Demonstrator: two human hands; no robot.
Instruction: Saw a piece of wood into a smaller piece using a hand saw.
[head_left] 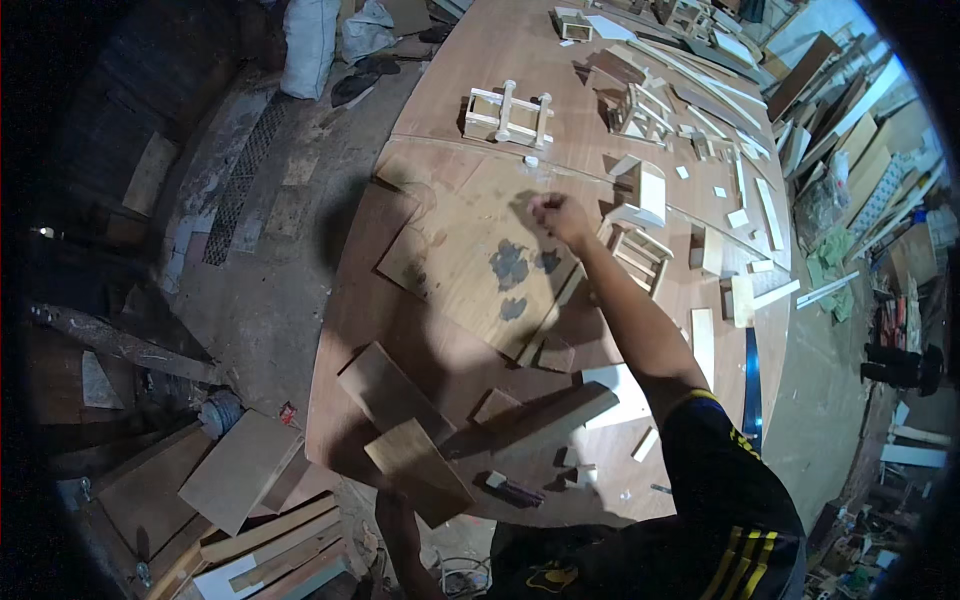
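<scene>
My right hand (560, 218) reaches over a light plywood sheet (465, 230) with dark grey patches. Its fingers are curled together, and whatever they may hold is too small to make out. Just beyond the fingertips, a small white piece (531, 161) sits at the sheet's far edge. My left forearm (400, 535) comes up at the lower edge, beside a light wooden board (418, 470) that overhangs the table's near edge. That board hides my left hand, so I cannot see whether it grips it. Another brown board (395, 390) lies partly beneath.
Small wooden frames (507, 115) and a curved-top wooden piece (650, 193) stand on the table, with scattered offcuts to the right. A thick wooden block (555, 420) lies nearby. Stacked planks (275, 545) are at lower left; a white sack (308, 45) stands on the floor.
</scene>
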